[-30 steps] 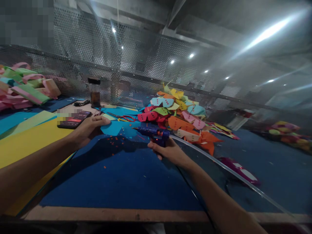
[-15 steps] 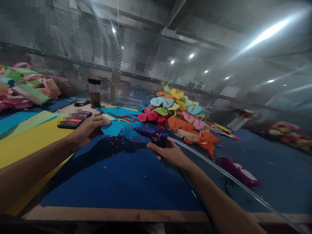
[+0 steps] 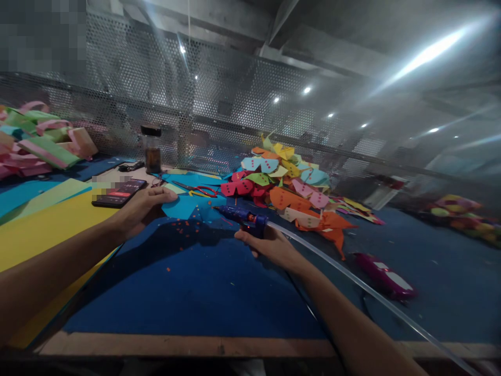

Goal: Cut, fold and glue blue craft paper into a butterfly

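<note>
My right hand is closed round the grip of a blue glue gun, its nozzle pointing left over a light blue paper piece. A long clear glue stick trails from the back of the gun toward the lower right. My left hand rests on the table with fingers curled, pressing the left edge of that light blue paper. Small orange paper bits lie scattered on the dark blue mat between the two hands.
A heap of coloured paper butterflies lies behind the gun. Red-handled scissors, a phone and a dark jar stand at the back left. Yellow sheets lie left, a magenta object right. Perforated metal screen behind.
The glue gun has tilted lower and shifted slightly left toward the light blue paper. My left hand has stayed in place.
</note>
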Motion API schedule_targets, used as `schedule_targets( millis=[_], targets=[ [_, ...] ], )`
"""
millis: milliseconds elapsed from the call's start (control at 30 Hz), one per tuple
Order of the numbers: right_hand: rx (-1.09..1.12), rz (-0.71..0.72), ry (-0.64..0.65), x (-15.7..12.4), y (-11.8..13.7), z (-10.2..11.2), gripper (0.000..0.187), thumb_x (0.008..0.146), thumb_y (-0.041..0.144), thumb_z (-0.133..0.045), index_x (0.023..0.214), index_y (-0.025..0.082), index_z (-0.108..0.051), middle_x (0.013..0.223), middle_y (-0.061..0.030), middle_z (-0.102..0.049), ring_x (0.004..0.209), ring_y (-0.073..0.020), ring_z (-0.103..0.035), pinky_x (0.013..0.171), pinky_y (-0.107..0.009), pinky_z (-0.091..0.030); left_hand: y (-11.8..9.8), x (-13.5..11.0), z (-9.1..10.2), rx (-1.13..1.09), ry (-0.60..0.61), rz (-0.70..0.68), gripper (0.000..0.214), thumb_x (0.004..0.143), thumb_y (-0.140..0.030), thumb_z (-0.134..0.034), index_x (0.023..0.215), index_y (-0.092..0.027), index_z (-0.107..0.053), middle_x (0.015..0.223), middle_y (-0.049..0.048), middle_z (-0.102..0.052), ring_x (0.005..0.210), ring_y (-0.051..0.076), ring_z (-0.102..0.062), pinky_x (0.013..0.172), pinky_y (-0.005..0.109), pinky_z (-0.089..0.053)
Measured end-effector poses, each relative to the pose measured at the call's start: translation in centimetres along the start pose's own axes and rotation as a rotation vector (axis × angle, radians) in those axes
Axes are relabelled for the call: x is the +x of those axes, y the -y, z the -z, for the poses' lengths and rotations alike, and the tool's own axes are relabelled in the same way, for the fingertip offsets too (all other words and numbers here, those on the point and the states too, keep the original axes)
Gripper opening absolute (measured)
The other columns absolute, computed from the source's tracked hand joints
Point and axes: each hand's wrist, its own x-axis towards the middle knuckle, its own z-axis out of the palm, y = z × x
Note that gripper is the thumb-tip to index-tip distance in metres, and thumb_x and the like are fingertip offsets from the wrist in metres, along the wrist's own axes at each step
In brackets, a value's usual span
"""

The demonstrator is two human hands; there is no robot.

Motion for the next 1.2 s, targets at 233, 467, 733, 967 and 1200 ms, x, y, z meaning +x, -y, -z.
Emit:
schedule_targets(
  millis=[233,467,733,967,1200],
  targets=[
    [-0.007,0.012,-0.005,-0.01,-0.48,-0.07,0.044,0.085,0.064,-0.069,0.085,0.020,-0.066,0.059,0.0030,-0.055,0.050,-0.0115,-0.051,0.046,-0.024,-0.037,-0.14,-0.06,-0.16,-0.006,-0.006,0.010,0.033,0.049,-0.025,-0.094,0.069,-0.017,-0.070,0.065,-0.0028,-0.066,0.057,0.012,-0.061,0.054,0.020,-0.052],
    [-0.020,-0.013,-0.004,-0.06,-0.42,0.04,0.045,0.084,0.066,-0.070,0.084,0.021,-0.064,0.057,0.0034,-0.055,0.050,-0.0118,-0.050,0.046,-0.024,-0.035,-0.20,-0.12,-0.25,-0.006,-0.017,0.018,0.031,0.049,-0.023,-0.094,0.068,-0.017,-0.070,0.064,-0.0029,-0.064,0.055,0.011,-0.059,0.050,0.019,-0.050],
    [0.005,-0.046,-0.015,-0.16,-0.19,0.01,0.047,0.081,0.065,-0.072,0.084,0.020,-0.063,0.058,0.0038,-0.055,0.052,-0.0117,-0.051,0.049,-0.024,-0.036,-0.29,-0.28,-0.21,-0.006,-0.007,0.024,0.030,0.051,-0.022,-0.093,0.067,-0.016,-0.068,0.063,-0.0030,-0.063,0.053,0.011,-0.059,0.047,0.019,-0.050],
    [0.003,-0.028,-0.024,-0.13,-0.15,-0.16,0.042,0.084,0.060,-0.071,0.086,0.019,-0.066,0.061,0.0023,-0.056,0.053,-0.0123,-0.052,0.050,-0.025,-0.037,0.22,0.12,0.08,-0.012,-0.009,0.008,0.026,0.055,-0.025,-0.092,0.067,-0.019,-0.071,0.065,-0.0026,-0.066,0.055,0.010,-0.060,0.050,0.020,-0.051],
    [0.073,-0.009,-0.019,-0.14,-0.17,-0.27,0.045,0.081,0.061,-0.074,0.092,0.018,-0.068,0.070,0.0012,-0.060,0.054,-0.0110,-0.053,0.049,-0.024,-0.041,0.36,0.21,0.16,-0.022,-0.002,0.005,0.022,0.058,-0.025,-0.091,0.068,-0.020,-0.072,0.063,-0.0036,-0.066,0.054,0.010,-0.059,0.050,0.021,-0.049]
  ],
)
